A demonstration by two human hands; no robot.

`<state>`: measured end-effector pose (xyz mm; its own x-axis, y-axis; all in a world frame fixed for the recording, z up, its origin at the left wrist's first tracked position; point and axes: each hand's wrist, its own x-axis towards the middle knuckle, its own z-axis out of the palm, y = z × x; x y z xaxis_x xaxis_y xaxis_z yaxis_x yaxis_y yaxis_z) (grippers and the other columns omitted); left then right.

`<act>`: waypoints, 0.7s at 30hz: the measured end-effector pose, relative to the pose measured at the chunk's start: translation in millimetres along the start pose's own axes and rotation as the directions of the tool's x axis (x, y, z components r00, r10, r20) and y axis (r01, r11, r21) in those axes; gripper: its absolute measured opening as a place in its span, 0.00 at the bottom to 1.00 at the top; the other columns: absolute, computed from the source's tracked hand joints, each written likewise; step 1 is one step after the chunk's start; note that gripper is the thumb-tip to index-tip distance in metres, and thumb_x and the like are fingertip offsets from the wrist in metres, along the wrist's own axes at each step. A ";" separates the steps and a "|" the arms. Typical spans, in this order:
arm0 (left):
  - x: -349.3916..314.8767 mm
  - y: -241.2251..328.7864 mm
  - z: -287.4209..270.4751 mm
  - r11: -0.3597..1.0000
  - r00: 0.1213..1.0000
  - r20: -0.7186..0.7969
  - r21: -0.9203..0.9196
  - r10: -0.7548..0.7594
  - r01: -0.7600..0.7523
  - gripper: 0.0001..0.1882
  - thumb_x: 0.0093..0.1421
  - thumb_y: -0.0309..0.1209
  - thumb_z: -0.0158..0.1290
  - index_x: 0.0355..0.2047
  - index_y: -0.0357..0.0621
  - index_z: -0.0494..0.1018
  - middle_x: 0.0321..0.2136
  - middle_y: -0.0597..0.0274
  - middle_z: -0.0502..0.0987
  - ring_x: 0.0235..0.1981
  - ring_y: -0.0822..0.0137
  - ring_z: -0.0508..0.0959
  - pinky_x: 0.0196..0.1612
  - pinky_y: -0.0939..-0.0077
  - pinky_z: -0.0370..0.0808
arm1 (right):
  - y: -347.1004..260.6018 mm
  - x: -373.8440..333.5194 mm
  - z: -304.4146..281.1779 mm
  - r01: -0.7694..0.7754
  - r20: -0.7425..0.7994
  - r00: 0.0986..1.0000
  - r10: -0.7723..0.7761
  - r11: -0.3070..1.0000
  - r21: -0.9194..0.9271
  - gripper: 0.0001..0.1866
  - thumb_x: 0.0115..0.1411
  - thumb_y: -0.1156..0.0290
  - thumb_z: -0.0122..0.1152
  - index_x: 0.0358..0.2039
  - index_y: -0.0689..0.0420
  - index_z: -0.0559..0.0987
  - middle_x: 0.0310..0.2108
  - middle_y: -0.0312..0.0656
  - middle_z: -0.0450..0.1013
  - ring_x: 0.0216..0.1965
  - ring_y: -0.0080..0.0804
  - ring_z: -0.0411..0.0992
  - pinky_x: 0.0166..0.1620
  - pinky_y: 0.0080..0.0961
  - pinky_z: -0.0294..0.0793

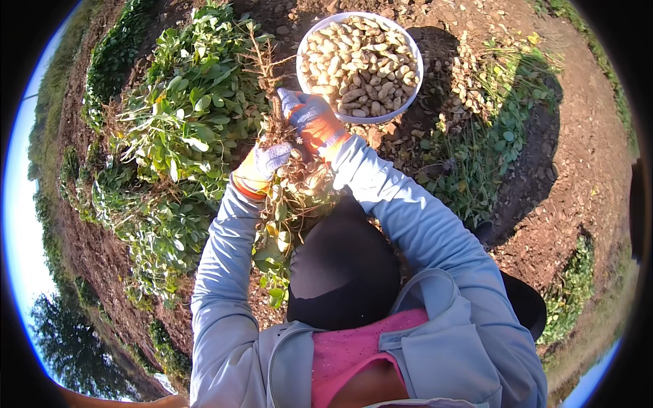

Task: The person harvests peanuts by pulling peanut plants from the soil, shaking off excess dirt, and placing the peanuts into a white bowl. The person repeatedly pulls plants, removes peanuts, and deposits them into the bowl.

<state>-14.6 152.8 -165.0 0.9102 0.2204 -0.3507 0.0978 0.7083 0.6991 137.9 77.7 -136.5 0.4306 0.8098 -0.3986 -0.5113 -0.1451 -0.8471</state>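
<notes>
Left hand (264, 165): fingers wrapped around an uprooted plant (275, 128).
Plant: between the 2 hands; I judge it light, wiry, best held beside the roots (264, 64).
Right hand (314, 121): touching it; I can't tell whether fingers grasp.

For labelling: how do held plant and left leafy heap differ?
The held plant is in the left hand and right hand; the leafy heap lies on soil. The held plant shows brown roots; the heap, mostly leaves. The heap outsizes the held plant. Both have green leaves.
</notes>
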 end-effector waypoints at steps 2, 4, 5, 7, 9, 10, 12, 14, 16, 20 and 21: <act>7.5 1.5 14.3 0.981 0.999 -0.009 0.190 0.042 -0.040 0.15 0.56 0.31 0.51 0.40 0.33 0.66 0.33 0.54 0.73 0.33 0.62 0.75 0.37 0.69 0.74 | 25.2 21.0 -4.5 0.062 -0.081 0.995 -0.058 0.997 0.044 0.23 0.58 0.52 0.50 0.30 0.62 0.77 0.17 0.40 0.70 0.19 0.27 0.65 0.25 0.24 0.65; 7.3 -0.5 25.2 0.991 0.994 -0.109 0.132 0.019 -0.005 0.14 0.56 0.25 0.48 0.44 0.38 0.66 0.31 0.67 0.72 0.30 0.75 0.71 0.32 0.82 0.69 | 19.1 23.2 -2.7 -0.001 -0.129 0.992 -0.008 0.997 -0.073 0.23 0.58 0.51 0.50 0.30 0.62 0.77 0.17 0.41 0.70 0.21 0.28 0.66 0.28 0.25 0.66; 7.8 -0.2 27.7 0.994 0.991 -0.130 0.105 0.019 -0.005 0.14 0.56 0.26 0.48 0.43 0.39 0.67 0.30 0.67 0.72 0.30 0.75 0.71 0.31 0.82 0.69 | 15.3 24.8 -1.4 -0.042 -0.167 0.986 0.017 0.988 -0.149 0.23 0.58 0.51 0.50 0.30 0.62 0.77 0.18 0.42 0.70 0.22 0.29 0.66 0.29 0.26 0.66; 7.7 8.2 37.3 0.968 0.988 -0.156 0.252 0.021 0.020 0.13 0.55 0.27 0.48 0.42 0.39 0.68 0.29 0.67 0.72 0.30 0.74 0.71 0.32 0.81 0.69 | 15.1 27.5 0.0 -0.047 -0.194 0.981 -0.006 0.961 -0.271 0.23 0.58 0.51 0.50 0.31 0.62 0.77 0.20 0.43 0.71 0.23 0.31 0.67 0.30 0.27 0.67; 11.0 9.2 41.9 0.939 0.985 -0.166 0.342 0.040 0.020 0.13 0.55 0.27 0.48 0.41 0.39 0.69 0.29 0.68 0.72 0.30 0.75 0.70 0.32 0.80 0.69 | 33.7 40.9 -9.5 0.101 -0.117 0.979 -0.165 0.900 -0.424 0.23 0.58 0.51 0.50 0.33 0.63 0.76 0.24 0.45 0.73 0.26 0.34 0.68 0.33 0.29 0.67; 15.8 6.7 42.1 0.932 0.985 -0.164 0.362 0.055 0.008 0.13 0.55 0.28 0.48 0.40 0.39 0.70 0.29 0.68 0.72 0.30 0.75 0.70 0.33 0.80 0.69 | 46.1 49.7 -18.4 0.210 -0.054 0.959 -0.277 0.829 -0.518 0.24 0.58 0.51 0.49 0.34 0.63 0.76 0.27 0.47 0.73 0.27 0.36 0.69 0.34 0.29 0.67; 16.8 3.8 29.2 0.899 0.985 -0.158 0.438 0.064 0.012 0.14 0.57 0.32 0.49 0.41 0.38 0.68 0.30 0.63 0.73 0.29 0.71 0.73 0.32 0.78 0.72 | 50.7 56.4 -18.8 0.143 -0.039 0.983 -0.182 0.874 -0.465 0.25 0.59 0.50 0.47 0.36 0.64 0.75 0.32 0.49 0.74 0.30 0.38 0.71 0.37 0.30 0.66; 10.3 4.5 27.8 0.897 0.979 -0.168 0.442 0.113 -0.028 0.13 0.57 0.32 0.48 0.41 0.39 0.68 0.30 0.63 0.73 0.29 0.71 0.73 0.32 0.79 0.72 | 9.9 25.4 2.6 -0.155 -0.152 0.978 0.142 0.985 -0.074 0.29 0.59 0.47 0.44 0.35 0.66 0.75 0.33 0.53 0.74 0.36 0.40 0.71 0.40 0.30 0.65; 14.3 5.5 36.0 0.913 0.978 -0.182 0.408 0.106 -0.023 0.13 0.57 0.31 0.47 0.41 0.38 0.68 0.31 0.63 0.73 0.29 0.71 0.73 0.31 0.80 0.72 | 17.2 34.1 -8.5 -0.029 -0.143 0.990 -0.020 0.942 -0.334 0.29 0.58 0.46 0.44 0.32 0.65 0.76 0.29 0.53 0.74 0.33 0.42 0.71 0.39 0.31 0.65; 14.9 -1.8 41.2 0.910 0.957 -0.223 0.406 0.188 -0.084 0.13 0.56 0.30 0.46 0.41 0.37 0.69 0.30 0.65 0.73 0.30 0.73 0.71 0.34 0.79 0.70 | 3.6 27.5 -2.2 0.143 -0.183 0.948 -0.259 0.865 -0.481 0.24 0.56 0.49 0.46 0.23 0.58 0.78 0.19 0.50 0.72 0.24 0.49 0.71 0.30 0.34 0.68; 15.6 -2.5 41.6 0.892 0.953 -0.220 0.441 0.210 -0.094 0.13 0.56 0.30 0.46 0.40 0.37 0.69 0.30 0.66 0.73 0.30 0.74 0.71 0.35 0.78 0.69 | 5.0 28.5 -0.3 0.238 -0.160 0.922 -0.352 0.843 -0.483 0.23 0.57 0.49 0.45 0.23 0.55 0.78 0.20 0.50 0.72 0.25 0.48 0.71 0.30 0.35 0.68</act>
<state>16.1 126.6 -146.3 0.7989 0.5063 -0.3248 0.1790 0.3154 0.9319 147.8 99.9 -152.1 0.6958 0.7072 -0.1255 0.0307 -0.2039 -0.9785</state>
